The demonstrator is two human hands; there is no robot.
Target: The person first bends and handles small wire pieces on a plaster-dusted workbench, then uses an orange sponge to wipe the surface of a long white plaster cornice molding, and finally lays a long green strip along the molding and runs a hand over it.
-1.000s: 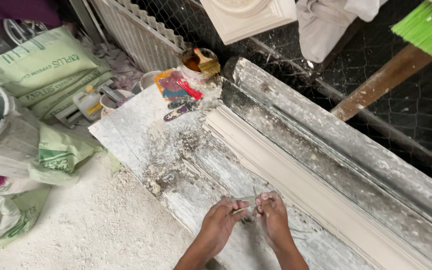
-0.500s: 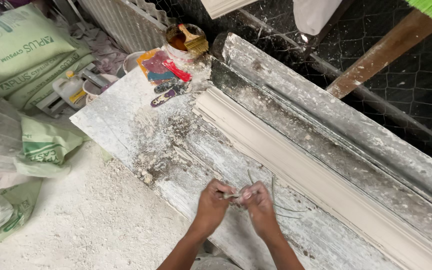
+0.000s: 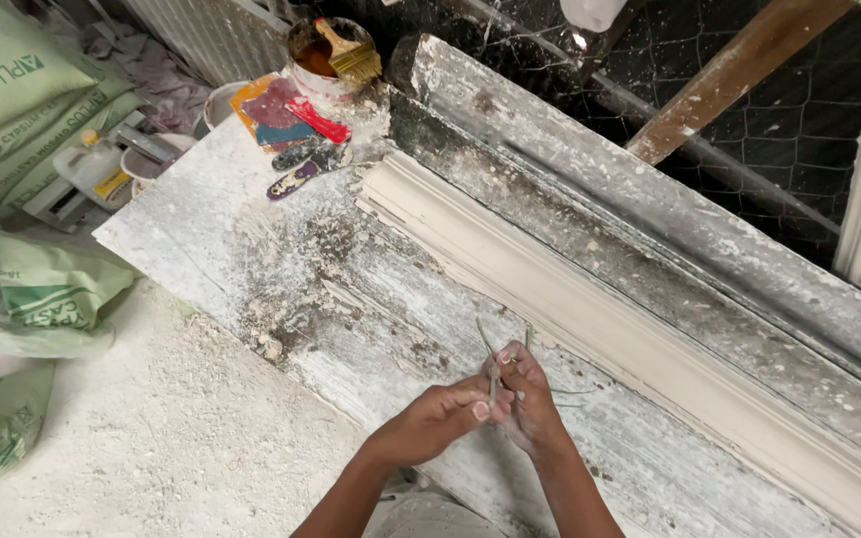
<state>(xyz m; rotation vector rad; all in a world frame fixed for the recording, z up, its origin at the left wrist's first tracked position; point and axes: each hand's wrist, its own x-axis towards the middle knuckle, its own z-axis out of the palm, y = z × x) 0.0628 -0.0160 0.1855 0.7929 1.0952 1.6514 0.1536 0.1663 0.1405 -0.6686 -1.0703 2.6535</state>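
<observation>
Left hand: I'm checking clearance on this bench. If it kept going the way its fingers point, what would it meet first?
The left hand points right, and its fingertips already meet the right hand at the thin wire strands pinched between them. Beyond lies the cream moulding strip, though depth is unclear.

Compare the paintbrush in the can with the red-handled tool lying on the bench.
The paintbrush rests across the can, bristles up and yellowish; the red-handled tool lies flat on the plaster-caked bench. The brush has a broad bristle head; the tool is slim and narrow. Both sit at the bench's far end, away from the hands.
</observation>
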